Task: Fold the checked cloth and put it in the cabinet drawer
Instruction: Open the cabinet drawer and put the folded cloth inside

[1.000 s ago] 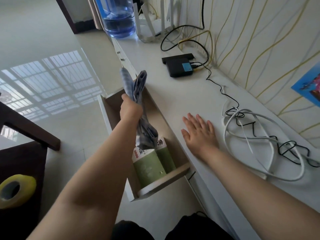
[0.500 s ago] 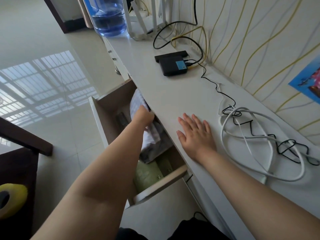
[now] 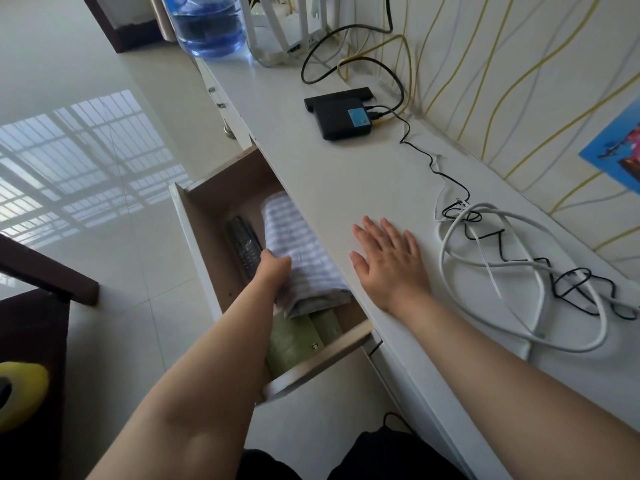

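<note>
The folded checked cloth point(image 3: 298, 247), pale with grey-blue lines, lies inside the open cabinet drawer point(image 3: 194, 230), partly under the cabinet top. My left hand point(image 3: 273, 271) reaches down into the drawer and grips the cloth's near left edge, fingers curled under it. My right hand point(image 3: 388, 261) rests flat on the white cabinet top point(image 3: 346, 174), fingers spread, holding nothing. The cloth covers part of a green package point(image 3: 298, 337) at the drawer's near end.
A dark remote control point(image 3: 242, 247) lies in the drawer left of the cloth. On the cabinet top: a black box point(image 3: 343, 119), coiled white and black cables point(image 3: 519, 265), a water bottle point(image 3: 207, 26). A dark chair with yellow tape point(image 3: 20, 389) stands at left.
My left hand carried the cloth from above the drawer down into it, and the cloth now lies flat inside. The right hand stayed on the cabinet top.
</note>
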Demonstrator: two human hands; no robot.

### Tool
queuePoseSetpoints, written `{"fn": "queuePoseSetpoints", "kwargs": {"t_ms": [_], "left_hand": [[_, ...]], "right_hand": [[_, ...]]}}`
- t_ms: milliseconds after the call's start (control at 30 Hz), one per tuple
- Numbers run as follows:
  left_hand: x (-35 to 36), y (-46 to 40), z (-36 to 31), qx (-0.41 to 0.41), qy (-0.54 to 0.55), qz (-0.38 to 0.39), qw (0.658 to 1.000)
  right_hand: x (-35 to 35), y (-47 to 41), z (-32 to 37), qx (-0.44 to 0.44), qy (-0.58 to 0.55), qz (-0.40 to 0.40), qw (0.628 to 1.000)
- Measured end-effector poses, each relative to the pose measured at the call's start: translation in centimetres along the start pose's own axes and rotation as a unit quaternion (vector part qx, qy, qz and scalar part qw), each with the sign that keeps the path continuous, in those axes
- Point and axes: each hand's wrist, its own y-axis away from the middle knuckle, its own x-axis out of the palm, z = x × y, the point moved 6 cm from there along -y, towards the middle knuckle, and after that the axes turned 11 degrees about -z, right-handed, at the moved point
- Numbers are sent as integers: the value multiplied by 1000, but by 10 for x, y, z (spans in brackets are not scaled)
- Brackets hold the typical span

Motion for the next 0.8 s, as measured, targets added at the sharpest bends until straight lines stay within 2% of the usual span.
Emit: {"fn": "queuePoseSetpoints", "kwargs": {"t_ms": [67, 133, 200, 267, 300, 367, 400, 433, 500, 600, 700, 800], "left_hand": [[3, -2, -6, 8, 46, -7, 999], [16, 4, -12, 22, 74, 40, 996], [28, 12, -13, 51, 8, 79, 996], [25, 16, -15, 90, -61, 64, 992], [15, 15, -18, 121, -92, 16, 988], [-17, 13, -17, 180, -141, -144, 963], [-35, 17, -13, 181, -141, -218, 949], [-50, 23, -8, 160, -126, -274, 940], [-68, 33, 9, 88, -93, -320, 939], [-78, 35, 22, -14, -62, -277, 959], [-89, 25, 27, -95, 11, -268, 959], [-100, 27, 34, -105, 19, -287, 952]], "right_hand": [[0, 0, 0, 2, 0, -6, 1000], [-1, -1, 0, 3, -2, -9, 1000], [0, 0, 0, 2, -2, -9, 1000], [-1, -1, 0, 3, -8, -12, 1000], [-1, -1, -1, 4, -12, -10, 1000], [-1, -1, 0, 5, -10, -7, 1000], [-1, -1, 0, 6, -6, -7, 1000], [-1, -1, 0, 6, -3, -6, 1000], [-1, -1, 0, 7, -2, -3, 1000], [-2, 1, 1, 7, 3, 1, 1000], [-2, 0, 1, 9, 1, 8, 1000], [-3, 0, 1, 12, -2, 8, 1000]]}}
